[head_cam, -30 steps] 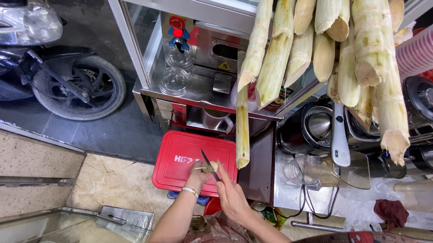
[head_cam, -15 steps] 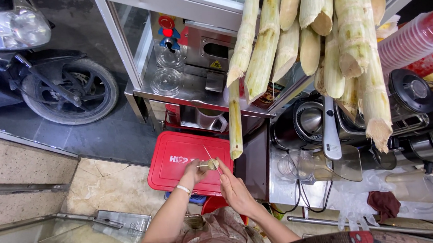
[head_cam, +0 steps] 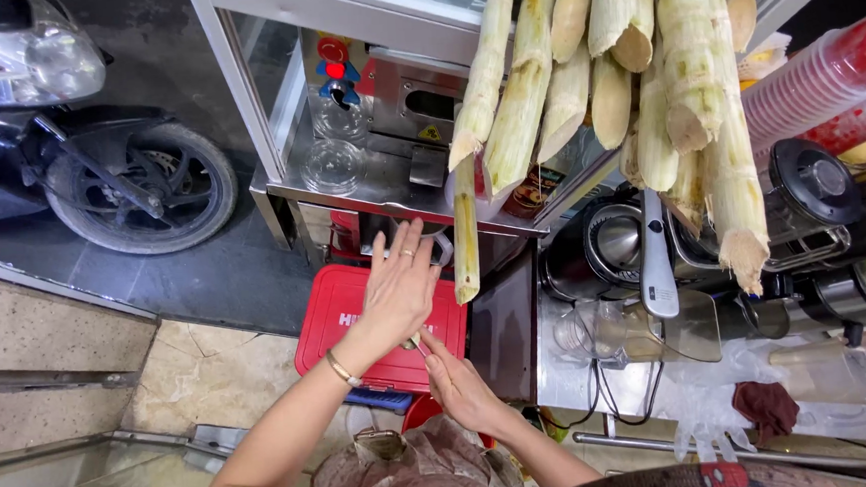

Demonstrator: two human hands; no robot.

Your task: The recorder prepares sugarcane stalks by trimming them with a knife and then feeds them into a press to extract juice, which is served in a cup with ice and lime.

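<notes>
Right hand: the right hand [head_cam: 462, 390] sits nearest the body, fingers curled narrow, the fingertips pinching something small and thin where the two hands meet; the left palm covers it, so I cannot tell what it is.
Left hand: the left hand [head_cam: 396, 294] is spread wide and flat, fingers fanned upward, palm laid over the pinched thing, with a bracelet [head_cam: 339, 369] at the wrist.
Where the work lies: the hands meet above the red crate [head_cam: 342, 319] on the floor, just in front of the press cart.
Cane stalk: a peeled sugarcane stalk [head_cam: 465, 233] hangs upright just beside the left fingertips, its cut end level with the palm; apart from the hand, as far as I can see.
How to do it well: I'd say keep the flat palm steady, let the pinching fingers do the fine work, and hold both hands over the crate so anything dropped lands there.
Mind: the stalk is close enough that a wide sweep might knock it.
Behind: the steel juicer [head_cam: 415, 109] stands on the cart shelf, with more cane [head_cam: 643, 70] bundled above.
Far left: a parked motorbike [head_cam: 76, 135].
</notes>
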